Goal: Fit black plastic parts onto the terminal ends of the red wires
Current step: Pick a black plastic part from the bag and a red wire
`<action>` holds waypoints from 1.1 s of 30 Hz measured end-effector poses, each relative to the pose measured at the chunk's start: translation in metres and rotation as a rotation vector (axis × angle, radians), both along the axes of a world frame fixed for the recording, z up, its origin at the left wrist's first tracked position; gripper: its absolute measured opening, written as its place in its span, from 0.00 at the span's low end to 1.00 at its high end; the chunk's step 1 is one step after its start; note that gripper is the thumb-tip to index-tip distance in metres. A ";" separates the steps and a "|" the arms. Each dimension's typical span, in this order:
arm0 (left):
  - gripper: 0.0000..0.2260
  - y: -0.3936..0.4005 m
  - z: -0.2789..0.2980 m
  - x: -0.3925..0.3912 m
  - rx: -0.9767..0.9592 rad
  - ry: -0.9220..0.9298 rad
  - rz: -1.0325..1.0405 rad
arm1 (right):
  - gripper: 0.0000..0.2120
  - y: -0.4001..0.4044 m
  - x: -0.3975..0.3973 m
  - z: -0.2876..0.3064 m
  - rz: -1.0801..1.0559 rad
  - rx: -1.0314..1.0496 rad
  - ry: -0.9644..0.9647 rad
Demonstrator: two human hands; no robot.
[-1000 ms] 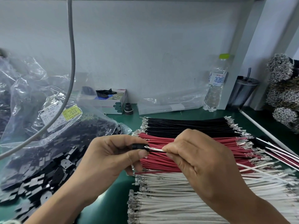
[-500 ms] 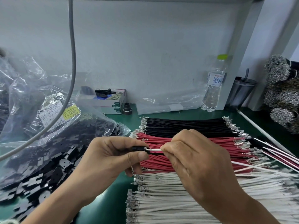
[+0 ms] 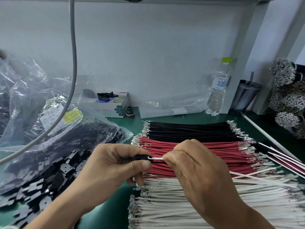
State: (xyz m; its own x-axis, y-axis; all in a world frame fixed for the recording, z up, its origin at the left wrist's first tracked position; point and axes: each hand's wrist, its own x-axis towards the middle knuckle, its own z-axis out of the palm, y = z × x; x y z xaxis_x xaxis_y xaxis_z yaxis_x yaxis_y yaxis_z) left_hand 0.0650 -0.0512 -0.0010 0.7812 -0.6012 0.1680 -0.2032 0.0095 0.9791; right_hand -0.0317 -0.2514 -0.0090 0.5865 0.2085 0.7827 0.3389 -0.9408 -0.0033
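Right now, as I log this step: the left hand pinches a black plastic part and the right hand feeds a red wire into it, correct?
Not quite. The head view shows the left hand pinching the black plastic part, but the wire fed in by the right hand is white, not red. The red wires lie on the table beneath.

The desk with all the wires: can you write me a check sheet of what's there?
Surface: green mat.
Job's things: rows of black wires, red wires, white wires; bag of black parts.
Clutter: water bottle, cup, small box.
Hands: left hand pinches a black part; right hand pinches a white wire.
Cables: grey cable hanging.
Surroundings: white wall.
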 end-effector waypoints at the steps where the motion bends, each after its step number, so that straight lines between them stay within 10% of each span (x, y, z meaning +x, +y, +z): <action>1: 0.09 -0.001 0.000 -0.001 0.025 -0.017 0.006 | 0.02 0.001 0.001 -0.001 0.000 0.002 -0.005; 23: 0.09 -0.005 0.007 -0.002 -0.103 -0.063 -0.010 | 0.13 -0.007 0.004 0.022 -0.016 0.060 -0.037; 28: 0.13 0.010 0.018 0.009 -0.197 -0.047 0.128 | 0.13 -0.010 -0.001 0.022 -0.102 0.163 0.198; 33: 0.11 0.044 0.022 0.035 0.067 -0.184 0.331 | 0.09 -0.018 -0.008 0.051 -0.101 0.336 0.013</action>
State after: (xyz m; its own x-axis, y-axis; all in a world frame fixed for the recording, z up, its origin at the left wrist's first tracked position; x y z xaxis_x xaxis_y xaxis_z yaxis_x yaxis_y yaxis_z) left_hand 0.1001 -0.0070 0.0211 0.8954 -0.3358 0.2923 -0.3568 -0.1484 0.9223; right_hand -0.0397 -0.2698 0.0424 0.6011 -0.1192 0.7902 0.2416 -0.9154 -0.3219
